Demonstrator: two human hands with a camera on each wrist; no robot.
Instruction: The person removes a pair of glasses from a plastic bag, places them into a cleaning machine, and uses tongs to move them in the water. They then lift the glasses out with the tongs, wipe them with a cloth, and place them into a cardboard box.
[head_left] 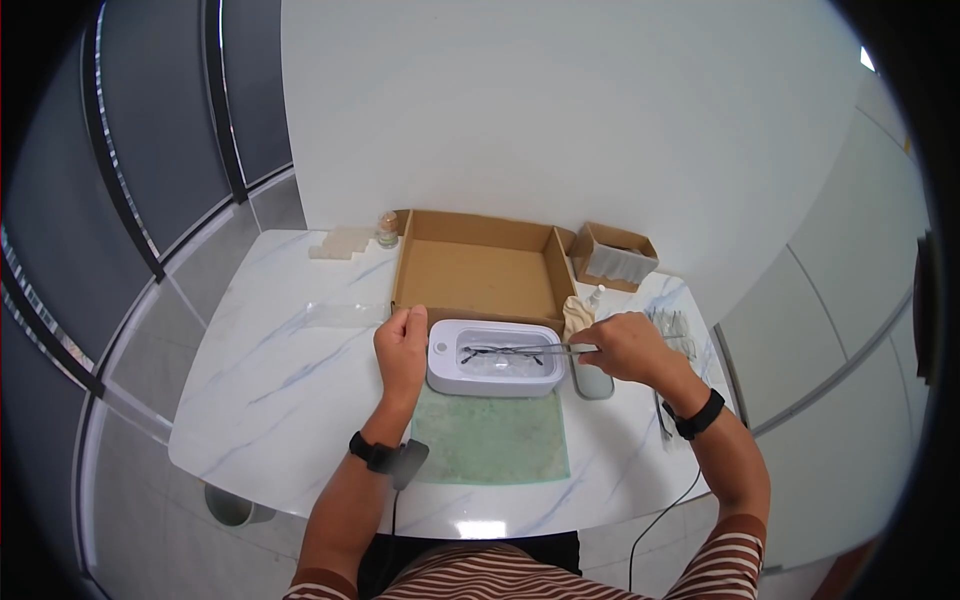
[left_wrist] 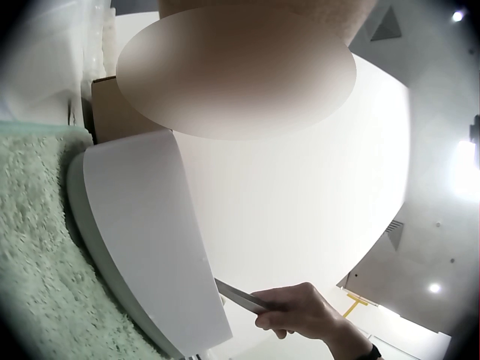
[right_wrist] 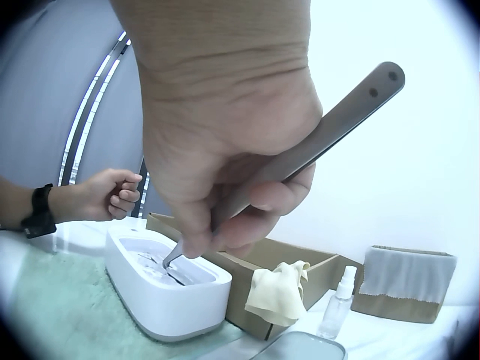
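My right hand (head_left: 632, 345) grips metal tweezers (right_wrist: 300, 154) at their middle, over the right end of a white ultrasonic cleaner (right_wrist: 154, 296). The bent tips (right_wrist: 172, 257) reach down into its open basin. A pair of glasses with dark thin temples (head_left: 500, 351) lies in the basin, and the tweezers overlap it in the head view. My left hand (head_left: 402, 350) is raised beside the cleaner's left end, fingers curled and holding nothing. In the left wrist view, a blurred oval covers the upper middle and the cleaner's side wall (left_wrist: 150, 232) fills the lower left.
The cleaner stands at the back edge of a green cloth (head_left: 490, 440). Behind it is a shallow cardboard box (head_left: 485, 265). To the right are a beige cloth (right_wrist: 277, 291), a spray bottle (right_wrist: 339, 307), a grey-green tray (head_left: 593, 382) and a small carton (head_left: 610, 258). A glass jar (head_left: 387, 232) stands back left.
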